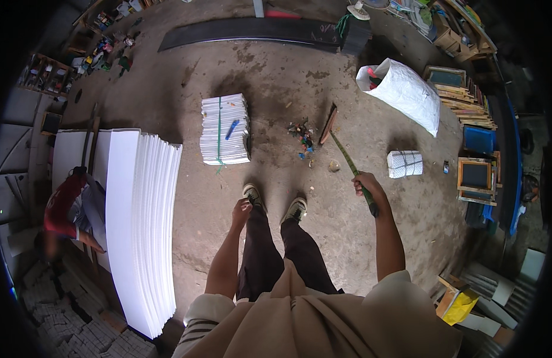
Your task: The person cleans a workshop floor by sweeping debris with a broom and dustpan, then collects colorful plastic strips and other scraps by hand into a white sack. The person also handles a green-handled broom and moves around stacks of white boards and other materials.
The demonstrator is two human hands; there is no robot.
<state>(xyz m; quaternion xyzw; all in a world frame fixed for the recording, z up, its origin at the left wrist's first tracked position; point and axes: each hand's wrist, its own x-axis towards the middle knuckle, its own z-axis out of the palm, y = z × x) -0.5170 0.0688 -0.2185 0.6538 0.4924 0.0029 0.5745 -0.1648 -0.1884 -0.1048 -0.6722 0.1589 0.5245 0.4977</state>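
I stand on a concrete floor with both shoes in view below me. My right hand (367,185) is closed around the green handle of a broom (346,156), whose flat head (328,124) rests on the floor beside a small pile of coloured scraps (301,137). My left hand (241,212) hangs loosely at my thigh, fingers curled, holding nothing that I can see. Ahead of my feet sits a tied stack of white paper (224,128) with a blue pen lying on top.
A tall stack of large white sheets (143,221) stands at my left, with a person in a red shirt (64,209) crouched behind it. A white sack (404,92), a small white bundle (404,163) and wooden frames (474,176) lie to the right. A long black board (252,31) lies at the far side.
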